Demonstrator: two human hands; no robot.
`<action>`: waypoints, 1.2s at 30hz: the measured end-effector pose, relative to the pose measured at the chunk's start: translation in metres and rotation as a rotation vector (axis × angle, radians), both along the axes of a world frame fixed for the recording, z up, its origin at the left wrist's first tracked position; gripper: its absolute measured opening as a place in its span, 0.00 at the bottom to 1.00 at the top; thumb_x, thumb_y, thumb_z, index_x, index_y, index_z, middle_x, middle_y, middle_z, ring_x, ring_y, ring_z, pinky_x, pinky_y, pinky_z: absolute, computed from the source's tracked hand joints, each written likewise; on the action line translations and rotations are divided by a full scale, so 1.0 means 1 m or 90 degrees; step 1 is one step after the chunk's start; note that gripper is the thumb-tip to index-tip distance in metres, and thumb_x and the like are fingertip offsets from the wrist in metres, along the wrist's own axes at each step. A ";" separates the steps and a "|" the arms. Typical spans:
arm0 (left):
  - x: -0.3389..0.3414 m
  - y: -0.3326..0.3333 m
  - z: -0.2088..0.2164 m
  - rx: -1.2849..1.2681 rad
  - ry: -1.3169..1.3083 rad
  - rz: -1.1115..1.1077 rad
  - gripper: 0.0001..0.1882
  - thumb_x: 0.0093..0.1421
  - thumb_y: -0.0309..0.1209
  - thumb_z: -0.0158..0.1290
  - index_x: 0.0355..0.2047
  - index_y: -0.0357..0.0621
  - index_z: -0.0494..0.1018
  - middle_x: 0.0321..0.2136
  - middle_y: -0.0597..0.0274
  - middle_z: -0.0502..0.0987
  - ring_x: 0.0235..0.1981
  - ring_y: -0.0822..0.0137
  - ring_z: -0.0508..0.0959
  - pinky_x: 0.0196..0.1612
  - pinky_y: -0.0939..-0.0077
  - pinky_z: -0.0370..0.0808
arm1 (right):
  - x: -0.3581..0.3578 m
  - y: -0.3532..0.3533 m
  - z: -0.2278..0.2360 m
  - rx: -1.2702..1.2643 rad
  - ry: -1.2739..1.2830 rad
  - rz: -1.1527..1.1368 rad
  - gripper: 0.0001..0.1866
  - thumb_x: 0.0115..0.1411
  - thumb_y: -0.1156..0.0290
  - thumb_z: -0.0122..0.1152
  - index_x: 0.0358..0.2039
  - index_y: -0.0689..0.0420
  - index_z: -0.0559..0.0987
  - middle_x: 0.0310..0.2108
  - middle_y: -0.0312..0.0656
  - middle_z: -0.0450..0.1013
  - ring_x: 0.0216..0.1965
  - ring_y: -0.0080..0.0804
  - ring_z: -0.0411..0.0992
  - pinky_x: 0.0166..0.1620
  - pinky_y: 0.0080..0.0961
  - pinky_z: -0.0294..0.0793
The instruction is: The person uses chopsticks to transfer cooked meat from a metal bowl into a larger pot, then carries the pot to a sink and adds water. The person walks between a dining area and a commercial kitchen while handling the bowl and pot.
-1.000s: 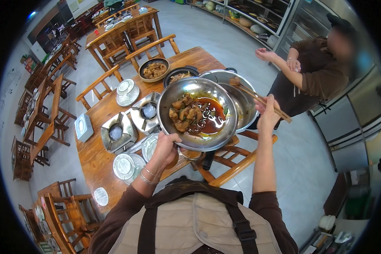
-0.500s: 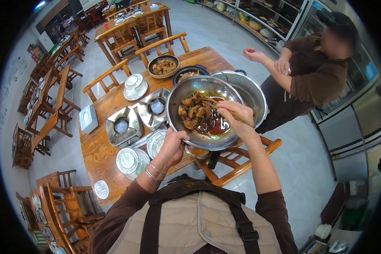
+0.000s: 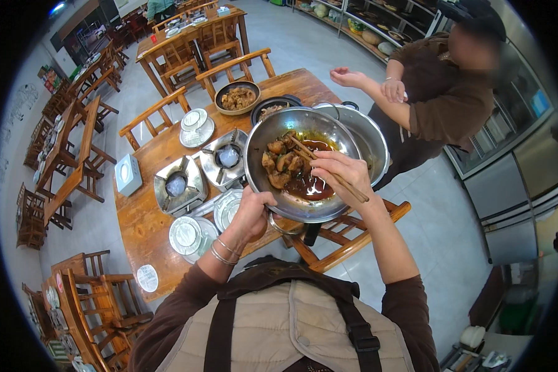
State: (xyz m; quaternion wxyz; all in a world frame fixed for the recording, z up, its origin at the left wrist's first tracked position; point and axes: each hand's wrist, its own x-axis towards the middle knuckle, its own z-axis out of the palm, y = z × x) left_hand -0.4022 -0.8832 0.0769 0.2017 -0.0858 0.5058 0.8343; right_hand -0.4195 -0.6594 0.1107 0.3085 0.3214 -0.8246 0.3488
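My left hand (image 3: pixel 253 212) is closed on the near-left rim of a stainless steel bowl (image 3: pixel 336 129), which is tilted above the table's right edge. Inside it, browned chunks of meat (image 3: pixel 282 164) lie to the left, and dark reddish sauce (image 3: pixel 310 186) pools beside them. Wooden chopsticks (image 3: pixel 356 191) are pinched in my right hand (image 3: pixel 341 173), their tips among the meat. Behind the bowl, and partly hidden by it, is a large metal pot (image 3: pixel 380 162). A dark clay pot (image 3: pixel 258 113) with food stands just beyond the bowl.
The wooden table (image 3: pixel 136 232) bears two portable gas stoves (image 3: pixel 178 201), stacked plates (image 3: pixel 186 239), a tissue box (image 3: pixel 128 177) and a bowl of food (image 3: pixel 228 110). A person (image 3: pixel 459 93) in brown stands at the right. A wooden chair (image 3: pixel 353 239) is close below the bowl.
My right hand has shifted slightly, and the chopsticks now slant more steeply, their tips up at the meat. The person at the right has moved a little leftward. My left hand stays on the rim.
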 end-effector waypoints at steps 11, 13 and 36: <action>0.010 -0.002 0.001 0.027 -0.022 -0.037 0.13 0.43 0.16 0.45 0.33 0.28 0.68 0.23 0.53 0.74 0.16 0.64 0.74 0.13 0.76 0.70 | -0.017 -0.010 -0.006 0.091 0.100 0.016 0.09 0.49 0.69 0.67 0.28 0.58 0.78 0.33 0.47 0.76 0.29 0.39 0.76 0.31 0.29 0.77; 0.012 0.002 0.001 0.024 -0.023 -0.022 0.11 0.43 0.16 0.45 0.31 0.28 0.67 0.21 0.53 0.73 0.14 0.64 0.73 0.13 0.76 0.70 | -0.019 -0.002 -0.008 0.007 0.049 -0.025 0.05 0.50 0.74 0.66 0.28 0.58 0.79 0.33 0.48 0.76 0.30 0.39 0.77 0.33 0.28 0.77; 0.005 0.005 0.001 -0.008 0.010 -0.034 0.16 0.44 0.17 0.44 0.37 0.29 0.66 0.26 0.52 0.73 0.18 0.62 0.74 0.15 0.74 0.71 | 0.005 0.025 -0.027 -0.271 -0.206 -0.154 0.06 0.58 0.75 0.59 0.34 0.63 0.79 0.36 0.42 0.76 0.30 0.29 0.76 0.28 0.21 0.78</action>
